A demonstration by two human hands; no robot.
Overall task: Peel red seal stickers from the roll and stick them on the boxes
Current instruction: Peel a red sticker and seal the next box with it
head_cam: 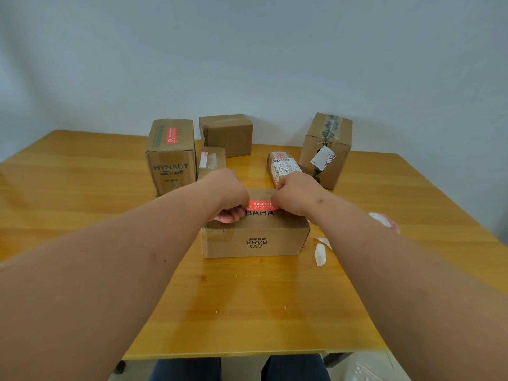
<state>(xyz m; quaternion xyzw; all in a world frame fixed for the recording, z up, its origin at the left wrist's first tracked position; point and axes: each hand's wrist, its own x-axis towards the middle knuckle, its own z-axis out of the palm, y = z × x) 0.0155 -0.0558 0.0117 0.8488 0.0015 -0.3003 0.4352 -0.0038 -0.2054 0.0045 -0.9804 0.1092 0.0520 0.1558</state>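
Red seal sticker (262, 205), oblong, white print: lies across the top of the low brown cardboard box marked BAHA (254, 237), at the centre of the glossy yellow wooden table (247, 298). Left hand (229, 198): fingers curled, pinching the sticker's left end against the box top. Right hand (294, 198): fingers curled down over the right end; whether they pinch or only press cannot be told. Sticker roll (386, 221), red and white: on the table to the right, partly hidden behind the right forearm. White backing scraps (320, 253): just right of the BAHA box. Tall brown HYNAUT carton (170, 155), back left: already bears a red seal on top. Small brown box (211, 160) beside it: carries a pale red-and-white label, too faint to identify. Plain brown box (226, 134) at rear, label-covered parcel (283, 167) and tall taped carton (325, 149) at right: no seal visible. Progress, as judged: one box sealed, one in hand, about three outstanding.
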